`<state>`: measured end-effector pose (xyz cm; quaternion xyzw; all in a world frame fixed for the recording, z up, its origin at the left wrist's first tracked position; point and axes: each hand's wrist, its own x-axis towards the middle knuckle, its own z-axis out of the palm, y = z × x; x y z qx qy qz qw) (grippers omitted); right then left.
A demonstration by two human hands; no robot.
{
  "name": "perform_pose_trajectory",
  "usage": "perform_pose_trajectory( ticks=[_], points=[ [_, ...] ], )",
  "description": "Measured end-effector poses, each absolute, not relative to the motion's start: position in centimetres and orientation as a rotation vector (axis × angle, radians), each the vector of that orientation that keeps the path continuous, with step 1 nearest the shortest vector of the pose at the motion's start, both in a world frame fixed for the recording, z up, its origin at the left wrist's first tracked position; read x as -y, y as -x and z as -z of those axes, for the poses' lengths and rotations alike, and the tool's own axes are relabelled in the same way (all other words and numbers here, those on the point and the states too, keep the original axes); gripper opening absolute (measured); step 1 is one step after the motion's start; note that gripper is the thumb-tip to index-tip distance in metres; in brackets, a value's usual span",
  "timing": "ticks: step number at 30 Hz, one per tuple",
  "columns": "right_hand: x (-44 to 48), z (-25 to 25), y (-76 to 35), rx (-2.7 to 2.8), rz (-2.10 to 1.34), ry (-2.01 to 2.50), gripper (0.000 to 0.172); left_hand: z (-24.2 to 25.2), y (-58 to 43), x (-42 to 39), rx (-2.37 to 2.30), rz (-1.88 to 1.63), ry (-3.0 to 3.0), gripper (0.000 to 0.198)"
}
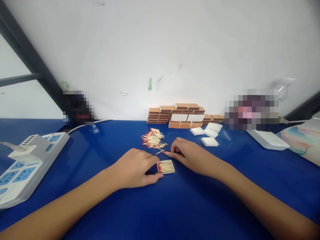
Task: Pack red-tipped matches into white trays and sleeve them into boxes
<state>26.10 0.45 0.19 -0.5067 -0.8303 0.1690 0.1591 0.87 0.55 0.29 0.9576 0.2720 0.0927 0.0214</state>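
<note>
The left hand [136,168] holds a tray [168,173] of matches [165,167] between thumb and finger. The right hand [192,154], nearly closed, seems to pinch loose matches [166,153]; a pile [152,138] lies beyond both hands.

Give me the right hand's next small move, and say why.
The right hand should probably lay the few red-headed wooden matches at its fingertips in the small white rectangular tray, heads leftward. Those matches lie just outside the larger match heap, the left hand frames the tray's left end, and the matches already inside mostly point their heads that way.
</note>
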Motion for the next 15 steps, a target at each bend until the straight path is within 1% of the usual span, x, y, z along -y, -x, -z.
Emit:
perform_pose_trajectory(
  ticks=[7,13,15],
  points=[
    [-0.5,0.2,-26.1,2.434,-0.424,1.434,0.021,-0.2,-0.7,-0.8,-0.874,-0.275,-2.972,0.030],
    [-0.4,0.8,-25.9,2.551,-0.188,1.413,0.019,-0.6,-0.5,-1.1,-0.920,-0.258,-2.956,0.029],
    [-0.4,0.9,-25.9,2.567,-0.177,1.409,0.020,-0.7,-0.5,-1.2,-0.943,-0.254,-2.940,0.029]
  ],
)
